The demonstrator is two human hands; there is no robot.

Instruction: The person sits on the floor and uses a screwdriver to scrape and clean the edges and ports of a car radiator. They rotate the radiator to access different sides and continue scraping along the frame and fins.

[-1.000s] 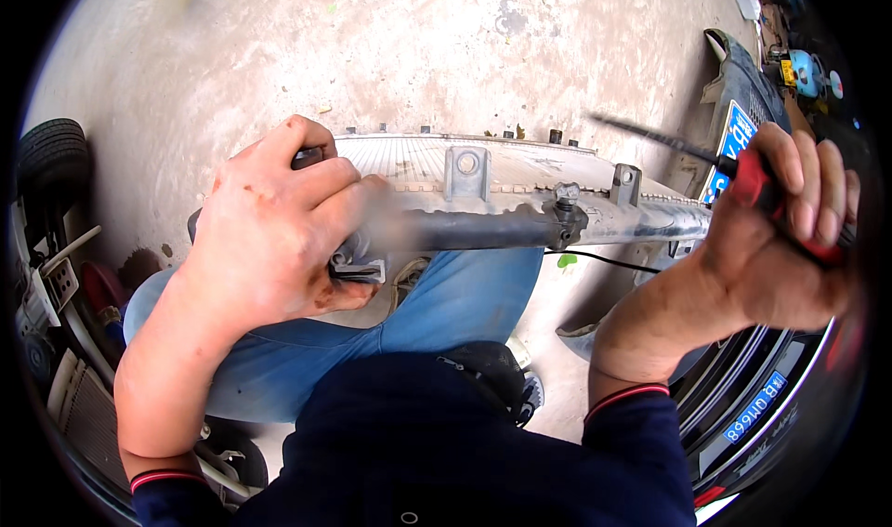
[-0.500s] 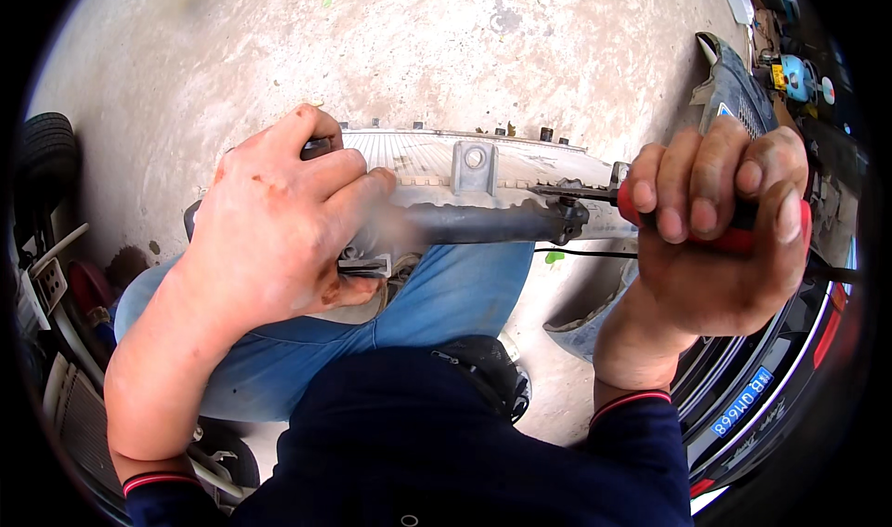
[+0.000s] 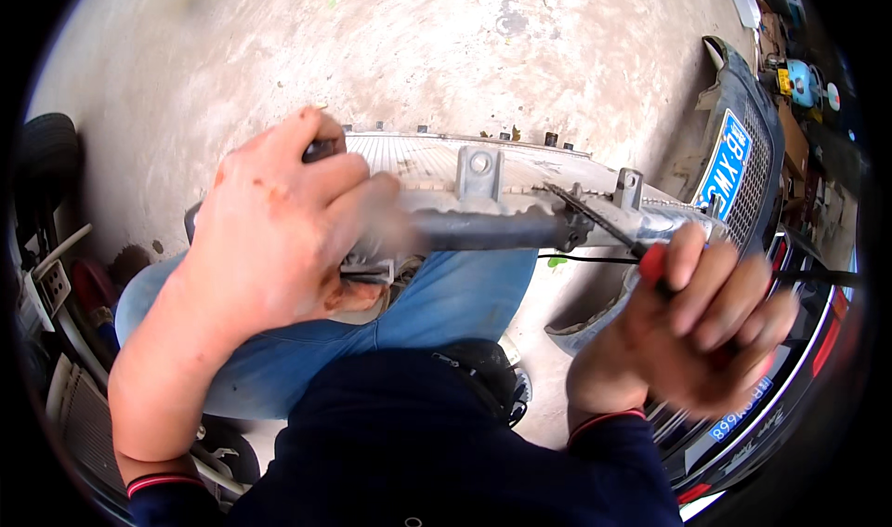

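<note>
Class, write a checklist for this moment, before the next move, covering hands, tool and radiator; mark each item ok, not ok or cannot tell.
1. Left hand gripping the radiator near its left end: ok.
2. Right hand closed around the red handle: ok.
3. Tool tip apart from the left hand: ok.
4. Tool tip touching the radiator: cannot tell.
5. Gloves worn: not ok, both hands are bare.
</note>
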